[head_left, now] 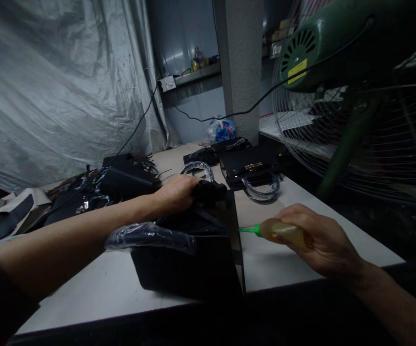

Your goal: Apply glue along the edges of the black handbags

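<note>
A black handbag (189, 269) stands near the table's front edge, its handle (153, 238) wrapped in clear plastic. My left hand (179, 193) reaches over the bag and is closed on black material at its top; the fingertips are partly hidden. In my right hand (316, 238) is a glue bottle (283, 233) with yellowish contents and a thin green nozzle. The bottle lies level, and its nozzle points left at the right side edge of the bag, at or very near it. I cannot tell whether the tip touches.
Another black handbag (253, 166) lies behind to the right. More black bags (128, 178) are heaped at the left. A blue and white plastic bag (222, 129) sits by a pillar (244, 62). A large green fan (323, 53) stands close on the right, with a cable (244, 113) strung behind the table.
</note>
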Motion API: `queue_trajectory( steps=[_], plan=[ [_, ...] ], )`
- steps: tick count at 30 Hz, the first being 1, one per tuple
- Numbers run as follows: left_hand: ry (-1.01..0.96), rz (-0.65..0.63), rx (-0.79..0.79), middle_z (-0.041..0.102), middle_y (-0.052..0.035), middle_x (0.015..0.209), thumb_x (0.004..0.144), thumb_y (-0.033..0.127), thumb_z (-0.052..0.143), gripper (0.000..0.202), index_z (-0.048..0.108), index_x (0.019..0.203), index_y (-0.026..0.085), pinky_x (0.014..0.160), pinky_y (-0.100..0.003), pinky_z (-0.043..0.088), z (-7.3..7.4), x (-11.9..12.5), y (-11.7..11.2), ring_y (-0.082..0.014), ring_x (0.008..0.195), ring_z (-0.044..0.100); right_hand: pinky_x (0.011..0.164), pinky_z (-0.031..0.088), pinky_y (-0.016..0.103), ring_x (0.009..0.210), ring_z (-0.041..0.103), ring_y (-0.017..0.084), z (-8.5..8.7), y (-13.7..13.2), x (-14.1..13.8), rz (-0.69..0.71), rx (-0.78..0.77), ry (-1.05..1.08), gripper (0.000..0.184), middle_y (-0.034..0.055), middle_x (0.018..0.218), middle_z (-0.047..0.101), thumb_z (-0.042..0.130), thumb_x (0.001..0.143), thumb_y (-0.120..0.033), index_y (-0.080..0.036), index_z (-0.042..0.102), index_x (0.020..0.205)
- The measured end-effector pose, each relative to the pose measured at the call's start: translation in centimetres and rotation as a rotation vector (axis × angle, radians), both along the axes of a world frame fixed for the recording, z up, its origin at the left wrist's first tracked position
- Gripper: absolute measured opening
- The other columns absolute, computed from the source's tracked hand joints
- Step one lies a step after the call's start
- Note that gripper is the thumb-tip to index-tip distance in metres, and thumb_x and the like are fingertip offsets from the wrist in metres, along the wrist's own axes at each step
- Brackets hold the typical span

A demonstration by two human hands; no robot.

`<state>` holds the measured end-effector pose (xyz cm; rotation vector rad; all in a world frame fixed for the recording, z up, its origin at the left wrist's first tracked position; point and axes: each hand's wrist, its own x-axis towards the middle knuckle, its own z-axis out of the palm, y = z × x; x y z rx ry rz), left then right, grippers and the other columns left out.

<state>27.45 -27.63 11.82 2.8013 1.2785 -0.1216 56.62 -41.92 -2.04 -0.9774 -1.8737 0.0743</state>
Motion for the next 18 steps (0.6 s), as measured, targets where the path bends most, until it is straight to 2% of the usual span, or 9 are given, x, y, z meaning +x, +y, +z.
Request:
queue_trajectory(
  steps=[5, 10, 15, 18],
  plan=[
    [-0.024, -0.015, -0.006, 0.082, -0.0067, 0.106, 0.081, 0.002, 0.055, 0.040, 0.077, 0.109, 0.019, 0.091, -0.031, 0.053, -0.1, -0.1, 0.2, -0.0240, 0.102, 0.075, 0.074, 0.064, 0.036, 0.092, 0.075, 0.025, 0.6, 0.7, 0.1, -0.046, 0.155, 0.032, 0.019, 0.0052, 0.109, 0.073, 0.075, 0.097, -0.025, -0.029, 0.067, 0.114],
    [-0.028, -0.030, -0.008, 0.081, -0.0058, 0.104, 0.081, 0.003, 0.057, 0.040, 0.077, 0.111, 0.020, 0.092, -0.031, 0.054, -0.4, -0.5, 0.6, -0.0254, 0.104, 0.075, 0.066, 0.061, 0.028, 0.082, 0.073, 0.020, 0.6, 0.8, -0.2, 0.058, 0.102, -0.099, 0.006, 0.0047, 0.101, 0.070, 0.064, 0.105, -0.023, -0.025, 0.064, 0.111],
    [-0.046, -0.009, 0.045, 0.081, -0.0053, 0.100, 0.081, 0.002, 0.057, 0.038, 0.077, 0.108, 0.019, 0.086, -0.030, 0.054, -0.5, -0.8, 0.5, -0.0237, 0.098, 0.076, 0.073, 0.061, 0.033, 0.092, 0.073, 0.024, 0.7, 1.1, 0.1, 0.015, 0.225, -0.072, 0.019, 0.0081, 0.113, 0.068, 0.069, 0.102, -0.021, -0.025, 0.062, 0.120],
    [-0.065, -0.019, 0.055, 0.080, -0.0039, 0.096, 0.081, 0.000, 0.055, 0.040, 0.077, 0.108, 0.020, 0.083, -0.029, 0.054, -0.7, -0.8, 0.3, -0.0220, 0.093, 0.075, 0.071, 0.059, 0.032, 0.088, 0.071, 0.023, 0.9, 1.5, 0.2, 0.055, 0.169, -0.097, 0.016, 0.0074, 0.108, 0.067, 0.066, 0.102, -0.018, -0.025, 0.063, 0.117]
  ],
)
